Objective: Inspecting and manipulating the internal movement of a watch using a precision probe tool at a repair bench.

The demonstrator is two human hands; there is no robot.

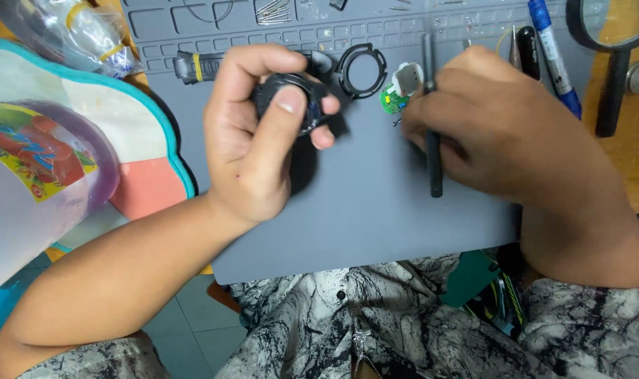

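Observation:
My left hand (253, 137) grips a black round watch case (291, 98) above a grey work mat (375, 210); its thumb lies across the case. A black strap end (193, 68) sticks out to the left. My right hand (502, 130) holds a thin black tool (432, 151) upright on the mat. Its fingertips are beside a small green circuit board (391, 102) with a white part (408, 76) on it. A loose black ring (361, 69) lies between the two hands.
A blue pen (554, 52) and a black tool (528, 50) lie at the mat's right side, with a magnifying glass (610, 49) beyond. Small metal pins (274, 10) rest at the mat's top. A clear plastic jar (35, 175) and a bag (74, 31) stand at the left.

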